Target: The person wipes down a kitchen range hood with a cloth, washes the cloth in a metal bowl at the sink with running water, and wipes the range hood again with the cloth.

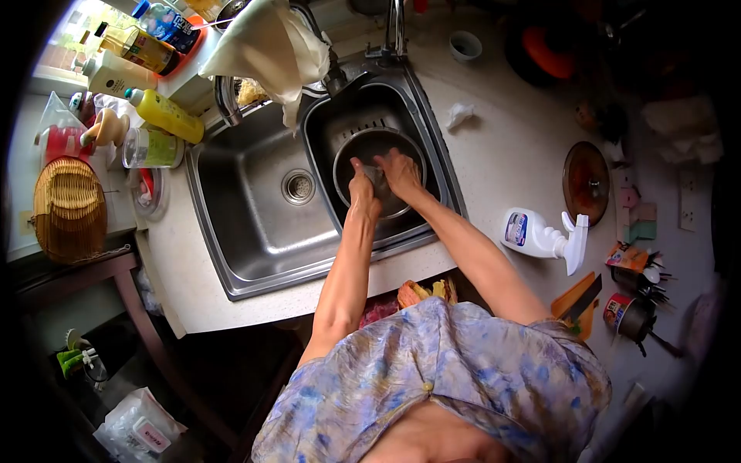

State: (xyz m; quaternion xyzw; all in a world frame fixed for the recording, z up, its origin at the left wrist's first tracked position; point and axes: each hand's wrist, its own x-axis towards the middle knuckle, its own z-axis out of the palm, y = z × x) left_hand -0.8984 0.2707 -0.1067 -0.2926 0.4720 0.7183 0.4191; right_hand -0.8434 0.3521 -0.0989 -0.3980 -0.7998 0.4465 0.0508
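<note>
Both of my hands are over a round metal bowl (346, 145), which sits in the black right-hand sink basin (323, 123). My left hand (363, 189) is at the left of the bowl, thumb up and fingers curled inward. Just beside it, my right hand (399, 174) bends down over the bowl. A small greyish, limp thing (376, 179) shows between the two hands, and both seem closed on it. Its kind is too dim to make out. My fingertips are partly hidden.
Left of my hands lies the steel sink basin (255, 193) with its drain. A faucet (227, 100) and a hanging pale cloth (270, 50) are behind it. On the right counter are a white spray bottle (532, 233), crumpled tissue (460, 116), small bowl (465, 46) and pot lid (586, 185).
</note>
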